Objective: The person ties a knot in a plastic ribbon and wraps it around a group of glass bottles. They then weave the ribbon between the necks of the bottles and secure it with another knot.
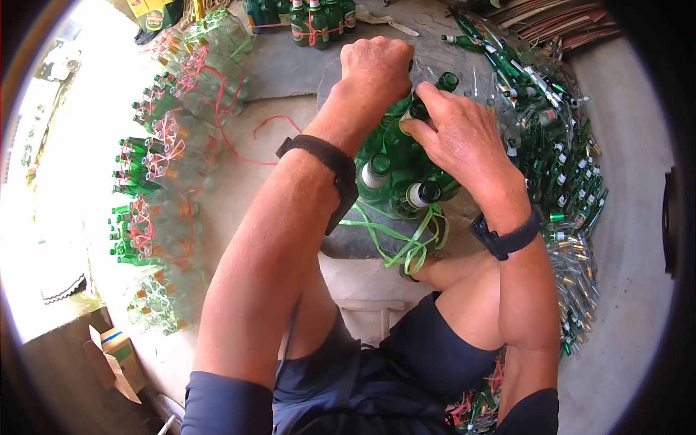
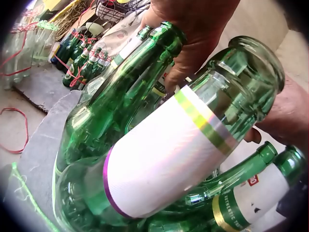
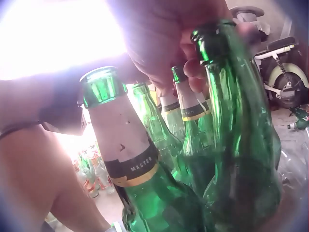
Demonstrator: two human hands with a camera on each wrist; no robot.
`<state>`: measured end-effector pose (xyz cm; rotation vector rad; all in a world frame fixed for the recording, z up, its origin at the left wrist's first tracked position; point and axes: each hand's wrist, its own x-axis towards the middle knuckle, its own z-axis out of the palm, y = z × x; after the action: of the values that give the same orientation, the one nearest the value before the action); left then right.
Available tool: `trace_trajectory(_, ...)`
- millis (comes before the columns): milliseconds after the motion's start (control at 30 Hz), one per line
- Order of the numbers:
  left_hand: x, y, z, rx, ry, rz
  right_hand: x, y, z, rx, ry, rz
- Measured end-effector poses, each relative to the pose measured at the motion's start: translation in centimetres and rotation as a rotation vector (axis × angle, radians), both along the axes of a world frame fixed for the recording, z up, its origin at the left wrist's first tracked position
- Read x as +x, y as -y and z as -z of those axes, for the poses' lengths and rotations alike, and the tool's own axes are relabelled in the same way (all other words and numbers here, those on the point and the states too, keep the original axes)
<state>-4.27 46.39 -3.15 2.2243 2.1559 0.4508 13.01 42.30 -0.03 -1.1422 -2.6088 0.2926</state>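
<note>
While bunched, bottles (image 1: 406,190) under two hands (image 1: 377,69) (image 1: 460,134)

Bottle cluster (image 1: 406,174) at frame centre, on stone slab (image 1: 348,243). Left hand (image 1: 377,65) atop cluster's upper edge; right hand (image 1: 457,134) just right of it, on necks. Strap loops (image 1: 406,235) below cluster. Tied bundles (image 1: 167,145) along left; loose bottle pile (image 1: 565,167) along right; box (image 1: 116,359) lower left.

The black band on the neck label of the front bottle (image 3: 131,166), in my right wrist's view, reads "MASTER". In my left wrist's view, the green band on the lower bottle (image 2: 241,205) reads "AUTHENTIC", and the word after it is too small for me to read. The red print on its white label is illegible.
</note>
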Motion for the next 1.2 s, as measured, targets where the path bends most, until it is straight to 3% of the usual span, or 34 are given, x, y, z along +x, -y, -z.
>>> trace_trajectory(900,-0.3,0.0,0.2,0.018,0.018,0.017,-0.5,1.3,0.0,-0.046,0.151,0.047)
trace_trajectory(1200,-0.7,0.0,-0.2,-0.039,0.052,0.037,0.1,1.7,0.8,0.070,-0.018,-0.027)
